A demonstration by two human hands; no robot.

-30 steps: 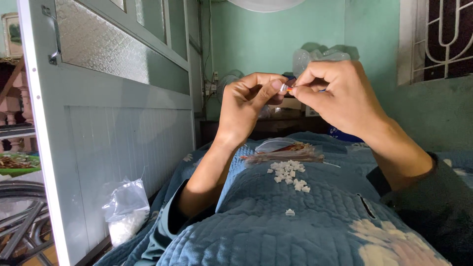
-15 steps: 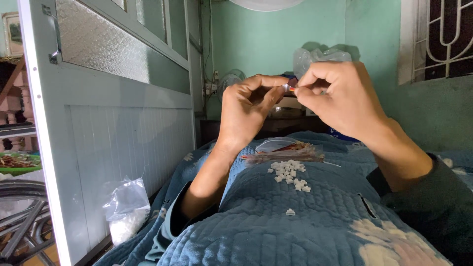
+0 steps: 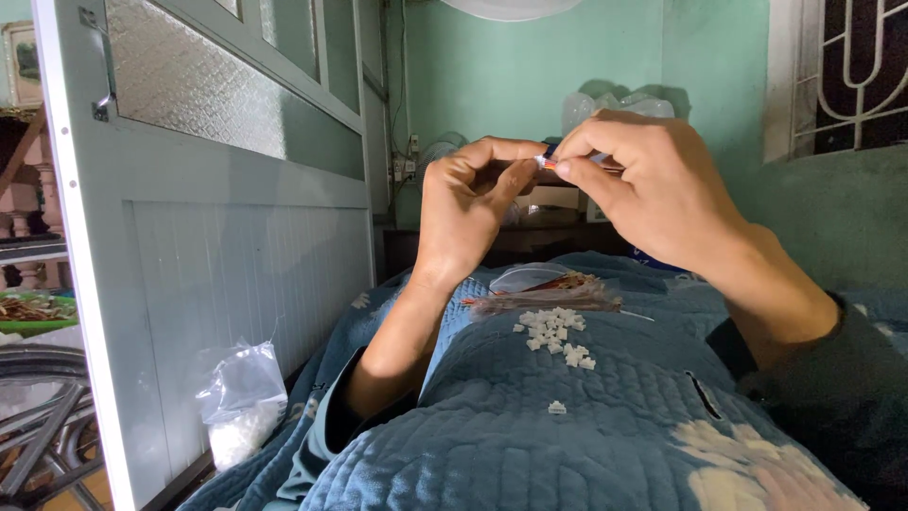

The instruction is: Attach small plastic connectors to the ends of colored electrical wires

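Note:
My left hand (image 3: 470, 208) and my right hand (image 3: 643, 189) are raised together above a blue quilted blanket (image 3: 586, 416). Their fingertips meet on a tiny white and red piece (image 3: 546, 163), pinched between both hands. Below them on the blanket lies a loose pile of several small white pieces (image 3: 553, 333). Just behind the pile sits a clear plastic bag with thin reddish wires (image 3: 558, 289). One single white piece (image 3: 557, 408) lies nearer to me.
A pale grey door panel with frosted glass (image 3: 208, 189) stands at the left. A clear bag of white pieces (image 3: 242, 402) leans at its foot. A green wall and a barred window (image 3: 842, 76) are behind. A bicycle wheel (image 3: 38, 416) shows at far left.
Both hands stay raised and joined at the fingertips. They shifted only slightly while working the tiny piece.

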